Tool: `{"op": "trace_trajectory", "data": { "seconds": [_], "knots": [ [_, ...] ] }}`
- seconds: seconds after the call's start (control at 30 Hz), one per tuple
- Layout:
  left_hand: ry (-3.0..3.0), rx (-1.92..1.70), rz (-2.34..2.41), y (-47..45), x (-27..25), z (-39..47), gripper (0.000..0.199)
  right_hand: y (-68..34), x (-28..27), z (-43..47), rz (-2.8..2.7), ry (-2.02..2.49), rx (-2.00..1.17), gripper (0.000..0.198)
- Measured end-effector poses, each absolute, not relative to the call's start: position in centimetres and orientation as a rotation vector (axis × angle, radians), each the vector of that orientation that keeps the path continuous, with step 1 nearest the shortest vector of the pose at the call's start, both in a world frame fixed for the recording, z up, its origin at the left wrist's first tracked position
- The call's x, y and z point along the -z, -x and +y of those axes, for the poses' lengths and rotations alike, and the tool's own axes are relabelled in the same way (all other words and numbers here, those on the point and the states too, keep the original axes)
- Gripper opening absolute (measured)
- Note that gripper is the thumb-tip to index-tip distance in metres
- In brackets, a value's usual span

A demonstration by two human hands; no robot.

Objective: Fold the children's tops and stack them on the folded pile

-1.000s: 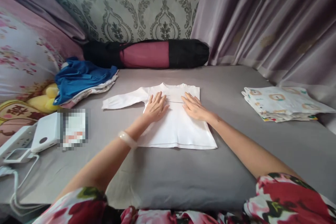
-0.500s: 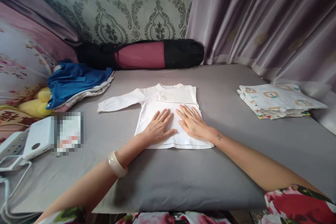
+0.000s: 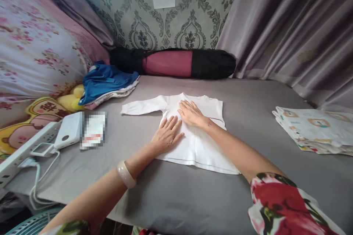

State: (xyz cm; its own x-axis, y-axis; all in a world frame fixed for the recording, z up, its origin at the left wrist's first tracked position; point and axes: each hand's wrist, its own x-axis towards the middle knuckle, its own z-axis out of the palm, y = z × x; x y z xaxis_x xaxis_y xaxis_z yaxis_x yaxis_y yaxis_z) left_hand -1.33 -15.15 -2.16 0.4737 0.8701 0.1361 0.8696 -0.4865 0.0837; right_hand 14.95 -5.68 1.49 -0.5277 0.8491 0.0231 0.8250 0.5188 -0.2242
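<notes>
Grey cloth-covered surface [image 3: 248, 97] with objects. Beneath the left hand [image 3: 167, 135] and right hand [image 3: 191, 113]: a white shirt [image 3: 190, 147] (one sleeve [image 3: 143, 105] extended to the left). Beyond both: a long black-and-red bag [image 3: 168, 63]. Left of the left hand, outward: a blurred packet [image 3: 94, 130], a white box [image 3: 70, 125] and a power strip [image 3: 15, 163]; farther forward, a clothes pile [image 3: 109, 82], blue uppermost. Well right of the right hand: folded cloths [image 3: 317, 128].

I see white long-sleeved shirt [image 3: 190, 148] lying flat on grey sheet [image 3: 250, 102], collar [image 3: 193, 97] at far side, hem [image 3: 193, 163] nearest my view. Left-side sleeve [image 3: 145, 106] stretched out sideways; opposite sleeve [image 3: 211, 108] folded inward across chest, cuff hidden from me. Faint lengthwise crease below chest.
</notes>
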Motion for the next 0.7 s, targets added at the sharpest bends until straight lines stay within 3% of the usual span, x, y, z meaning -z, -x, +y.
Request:
{"op": "trace_trajectory", "data": {
  "seconds": [0.2,0.7],
  "knots": [
    [-2.732,-0.284,1.595,1.2,2.2,-15.3,0.062,-12.8,-0.2,-0.8,-2.518,1.699,-0.432,0.067],
    [-2.754,-0.285,1.611,1.1,2.7,-15.3,0.063,-12.3,0.0,0.4,-2.473,1.819,-0.418,0.07]
  ]
}}
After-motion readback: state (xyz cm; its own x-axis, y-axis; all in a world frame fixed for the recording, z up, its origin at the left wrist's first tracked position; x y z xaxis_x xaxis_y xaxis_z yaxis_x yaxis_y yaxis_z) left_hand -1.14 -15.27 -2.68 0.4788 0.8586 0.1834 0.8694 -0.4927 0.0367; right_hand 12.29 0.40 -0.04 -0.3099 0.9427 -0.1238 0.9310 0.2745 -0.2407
